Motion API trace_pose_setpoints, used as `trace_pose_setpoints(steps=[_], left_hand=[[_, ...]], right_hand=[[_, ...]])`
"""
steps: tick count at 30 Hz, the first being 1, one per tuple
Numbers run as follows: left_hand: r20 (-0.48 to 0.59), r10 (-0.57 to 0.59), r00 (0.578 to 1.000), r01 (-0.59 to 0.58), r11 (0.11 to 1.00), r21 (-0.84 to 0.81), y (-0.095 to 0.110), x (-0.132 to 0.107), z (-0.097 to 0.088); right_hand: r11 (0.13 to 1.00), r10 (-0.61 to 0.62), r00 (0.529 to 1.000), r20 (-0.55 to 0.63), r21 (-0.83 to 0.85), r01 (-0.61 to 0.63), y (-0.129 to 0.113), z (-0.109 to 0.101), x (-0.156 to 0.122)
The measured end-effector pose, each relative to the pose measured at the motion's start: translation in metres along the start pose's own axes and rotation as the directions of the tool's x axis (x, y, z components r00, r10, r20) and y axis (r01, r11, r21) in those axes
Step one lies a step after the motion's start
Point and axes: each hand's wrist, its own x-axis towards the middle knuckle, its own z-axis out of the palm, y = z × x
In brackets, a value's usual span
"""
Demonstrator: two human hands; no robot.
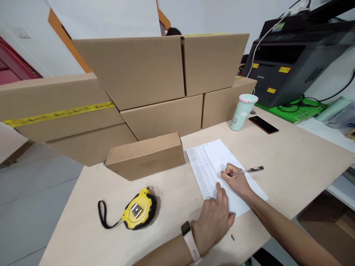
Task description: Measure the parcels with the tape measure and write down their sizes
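Note:
A printed sheet of paper (213,159) lies on the light wooden table (291,159). My right hand (235,181) is closed round a clear pen (248,170), with the tip on the sheet. My left hand (213,218) rests flat on the sheet's lower edge, fingers stretched out, with a white-strapped watch (190,238) on the wrist. A yellow and black tape measure (138,210) with a black loop lies to the left of that hand. A small closed cardboard box (145,155) sits just behind it.
Several large cardboard boxes (155,85) are stacked at the back, one with yellow measuring tape (58,113) across it. A mint cup (242,112) and a dark phone (263,125) stand right of them. A black printer (299,55) sits at the far right.

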Motion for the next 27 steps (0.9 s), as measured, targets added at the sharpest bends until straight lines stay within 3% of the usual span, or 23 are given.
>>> trace_pose_setpoints(steps=[27], left_hand=[[0.007,0.002,1.000,-0.002,1.000,0.014,-0.0001,-0.0006,-0.0035]], right_hand=[[1.000,0.004,1.000,-0.014,0.001,-0.004,-0.0025,-0.0004,0.0001]])
